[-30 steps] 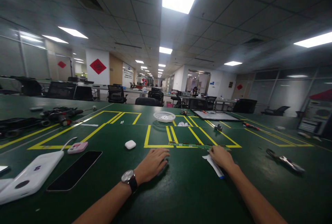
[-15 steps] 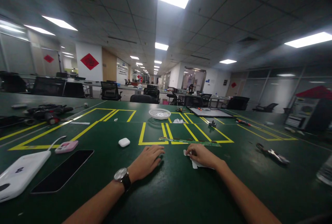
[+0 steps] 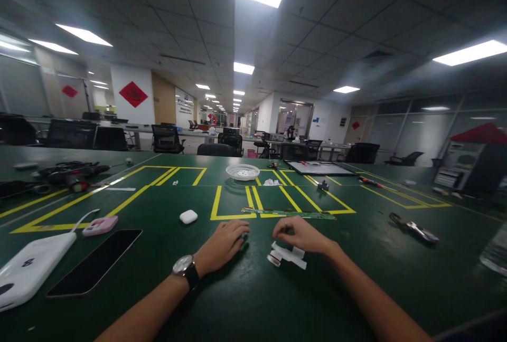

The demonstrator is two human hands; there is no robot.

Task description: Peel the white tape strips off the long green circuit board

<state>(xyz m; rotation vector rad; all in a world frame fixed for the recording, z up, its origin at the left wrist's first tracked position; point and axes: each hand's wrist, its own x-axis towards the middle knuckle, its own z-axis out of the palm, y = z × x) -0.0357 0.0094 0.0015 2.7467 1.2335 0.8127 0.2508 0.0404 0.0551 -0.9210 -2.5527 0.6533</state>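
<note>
My left hand (image 3: 224, 244), wearing a wristwatch (image 3: 185, 269), lies on the green table with its fingers stretched out, holding nothing. My right hand (image 3: 303, 235) hovers just beyond some flat white strips (image 3: 289, 255), thumb and fingers bent but apart, with nothing visible between them. The strips cross one another on the tabletop, and a small rounded white piece (image 3: 273, 259) sits at their left end. I cannot tell what they are made of. Beyond both hands lies a long, narrow green circuit board (image 3: 293, 214).
A white basket (image 3: 243, 172) and crumpled white scraps (image 3: 271, 182) stand farther back. On the left are a white earbud case (image 3: 188, 217), a black phone (image 3: 97, 263), a white device (image 3: 34, 268) and a pink case (image 3: 100, 225). A metal tool (image 3: 414, 228) lies right.
My right hand has let go of the white strips and moved slightly up and away, so more of them shows. My left hand stays in place. The whole view has shifted slightly.
</note>
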